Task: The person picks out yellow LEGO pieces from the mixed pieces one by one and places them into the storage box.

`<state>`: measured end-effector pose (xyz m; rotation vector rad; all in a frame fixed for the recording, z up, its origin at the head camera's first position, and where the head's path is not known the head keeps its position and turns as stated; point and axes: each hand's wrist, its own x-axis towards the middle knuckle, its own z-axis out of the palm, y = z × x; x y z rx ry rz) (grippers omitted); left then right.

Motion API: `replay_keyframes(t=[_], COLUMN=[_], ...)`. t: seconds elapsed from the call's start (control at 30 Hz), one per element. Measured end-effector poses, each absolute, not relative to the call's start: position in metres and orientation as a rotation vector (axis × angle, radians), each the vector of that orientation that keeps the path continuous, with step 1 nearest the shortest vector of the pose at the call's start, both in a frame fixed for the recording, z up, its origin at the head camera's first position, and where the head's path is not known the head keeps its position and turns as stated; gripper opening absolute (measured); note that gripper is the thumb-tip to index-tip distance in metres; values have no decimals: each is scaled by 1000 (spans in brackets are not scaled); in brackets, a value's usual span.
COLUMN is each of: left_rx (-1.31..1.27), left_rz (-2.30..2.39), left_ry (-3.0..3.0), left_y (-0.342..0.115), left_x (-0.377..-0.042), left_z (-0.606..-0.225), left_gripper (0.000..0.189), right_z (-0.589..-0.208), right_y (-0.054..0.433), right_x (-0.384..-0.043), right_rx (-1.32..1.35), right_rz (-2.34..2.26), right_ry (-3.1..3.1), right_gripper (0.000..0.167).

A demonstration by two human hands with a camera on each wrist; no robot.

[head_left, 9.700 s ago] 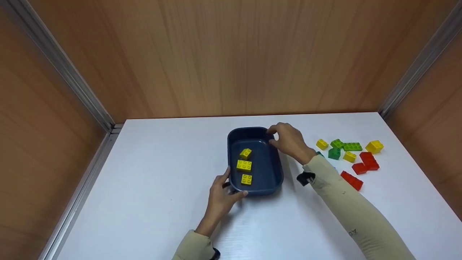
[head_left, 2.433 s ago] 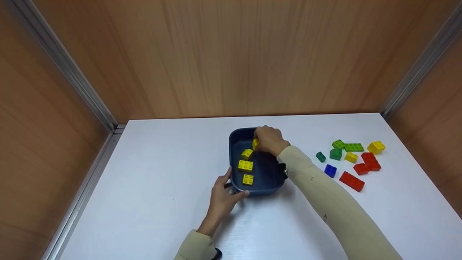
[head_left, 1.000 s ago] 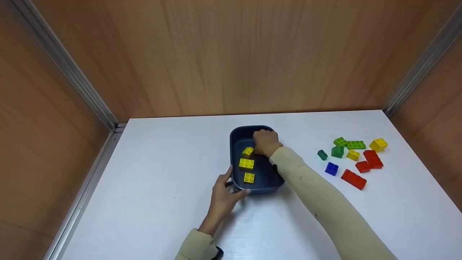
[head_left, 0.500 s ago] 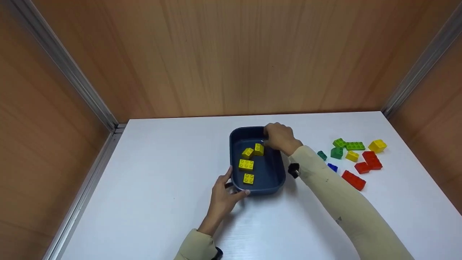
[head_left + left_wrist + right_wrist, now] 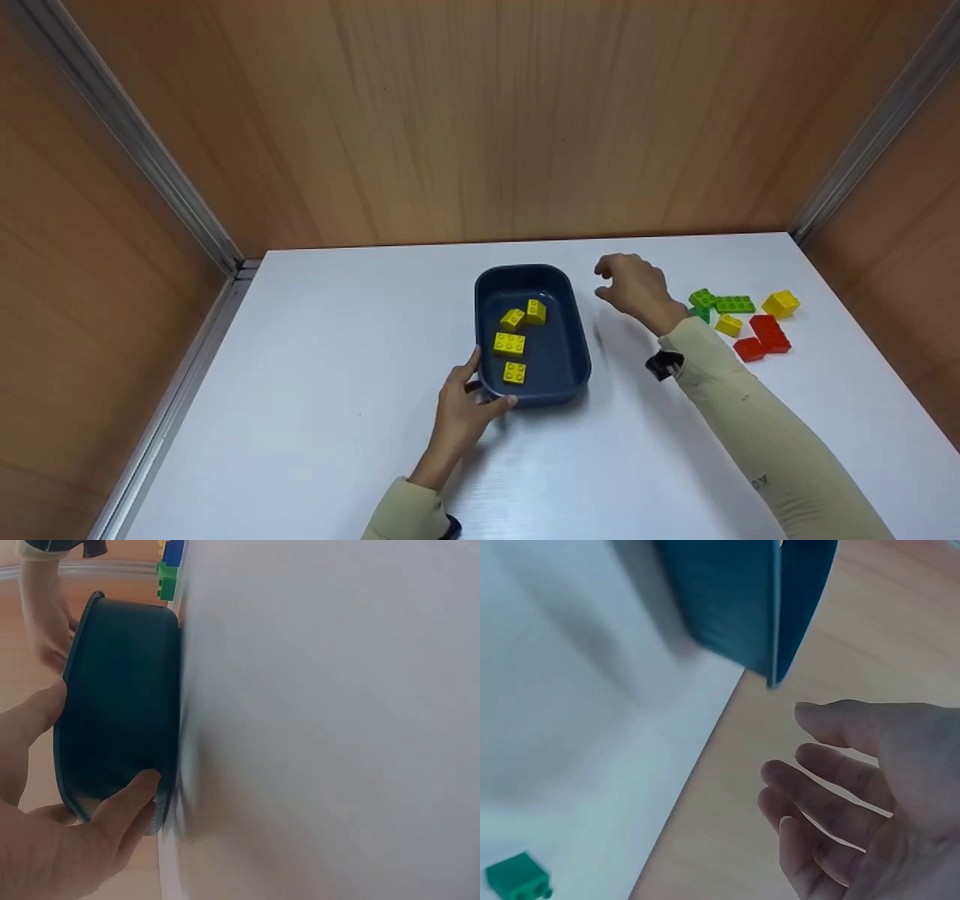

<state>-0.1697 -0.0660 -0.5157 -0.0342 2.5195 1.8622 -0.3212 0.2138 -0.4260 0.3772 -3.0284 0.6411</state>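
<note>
A dark blue rectangular tray stands on the white table with several yellow toy bricks inside. My left hand holds its near left corner, thumb at the near rim and fingers along the left side. The left wrist view shows those fingers against the outer wall of the tray. My right hand is in the air right of the tray, between it and the loose bricks. Its fingers are loosely bent, and the right wrist view shows nothing in the palm.
On the right lie green bricks, red bricks, a small yellow brick and a larger yellow brick. The right forearm covers part of that area. Wooden panels border the table at the back and sides.
My right hand reached into the tray, let go of a yellow brick beside the others, then moved out over the rim to the right. My left hand has stayed at the tray's corner.
</note>
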Motion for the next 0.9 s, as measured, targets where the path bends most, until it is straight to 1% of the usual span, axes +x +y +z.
replay_keyframes(t=[0.27,0.73,0.9], left_rx=[-35,-44,-21], left_rz=[1866,1862,1891], left_ry=[2521,2526,2497], left_y=[-67,-64,-64], left_x=[-170,-172,-173], left_z=[-516,-512,-512], left_gripper=[99,100,100], right_z=[-430,-436,-440], right_y=[246,303,321], right_x=[-315,-303,-295], right_rx=[285,83,53], right_rz=[664,718,732], right_ry=[-3040,-3101,-3096], right_gripper=[34,41,43])
